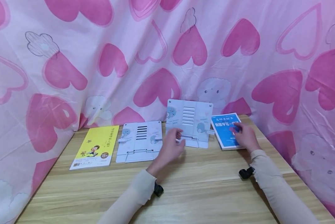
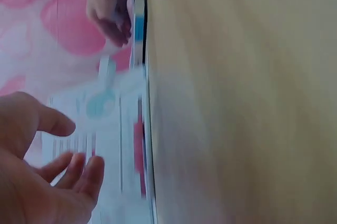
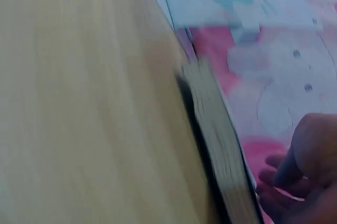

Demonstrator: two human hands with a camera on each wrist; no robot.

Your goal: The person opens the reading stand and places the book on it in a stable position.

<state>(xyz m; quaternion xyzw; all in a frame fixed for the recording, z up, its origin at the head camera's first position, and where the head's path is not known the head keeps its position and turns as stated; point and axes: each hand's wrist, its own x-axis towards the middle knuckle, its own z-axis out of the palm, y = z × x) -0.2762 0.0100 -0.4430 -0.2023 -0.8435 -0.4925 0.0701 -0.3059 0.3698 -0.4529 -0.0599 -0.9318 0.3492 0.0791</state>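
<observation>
My left hand [image 1: 171, 147] hovers in front of a propped-up white book stand [image 1: 189, 109] with a blue cartoon print, its fingers loosely bent and nothing between them. In the left wrist view, thumb and fingers stand apart before the slotted panel. Over the right side of a thick blue book [image 1: 224, 135] with a white title hangs my right hand [image 1: 246, 137], fingers relaxed. The right wrist view shows the book's page edges [image 3: 216, 119], with the fingers close to its cover side. The book lies flat beside the stand.
Left of the upright stand, a second matching stand [image 1: 139, 144] leans back at a lower angle. A yellow book [image 1: 96, 147] lies flat at the far left of the wooden table [image 1: 201, 193]. A pink heart-patterned curtain [image 1: 159, 87] hangs behind and along both sides.
</observation>
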